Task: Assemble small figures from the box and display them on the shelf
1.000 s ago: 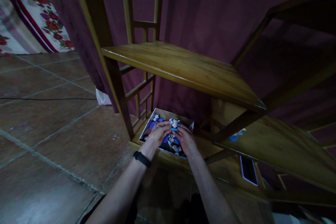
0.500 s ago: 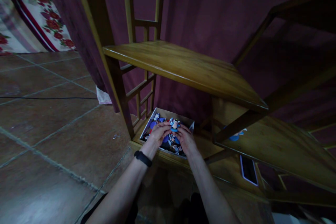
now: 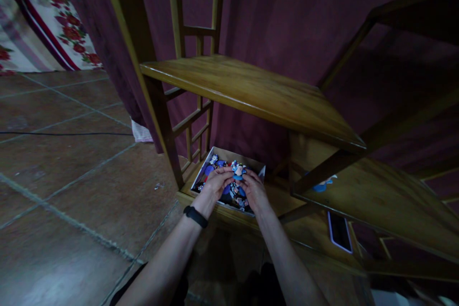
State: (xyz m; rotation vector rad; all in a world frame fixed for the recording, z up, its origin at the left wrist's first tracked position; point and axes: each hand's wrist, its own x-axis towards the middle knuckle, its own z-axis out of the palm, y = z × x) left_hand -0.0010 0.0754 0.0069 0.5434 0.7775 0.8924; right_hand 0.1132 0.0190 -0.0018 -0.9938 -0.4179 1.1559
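Between my two hands I hold a small blue and white figurine (image 3: 238,170) on a round blue base. My left hand (image 3: 218,182) grips it from the left, fingers closed at its side. My right hand (image 3: 254,189) pinches it from the right near the base. Both hands are above an open cardboard box (image 3: 247,155) that stands on the low shelf. Inside the box lie several small figurines (image 3: 234,192) in black, white, purple and red, partly covered by my hands.
A wooden shelf board (image 3: 233,83) juts out above the box. To the right, another blue figurine (image 3: 322,185) stands on a board, half hidden by a wooden bar. A phone (image 3: 339,232) lies lower right. A black cable (image 3: 64,133) crosses the tiled floor.
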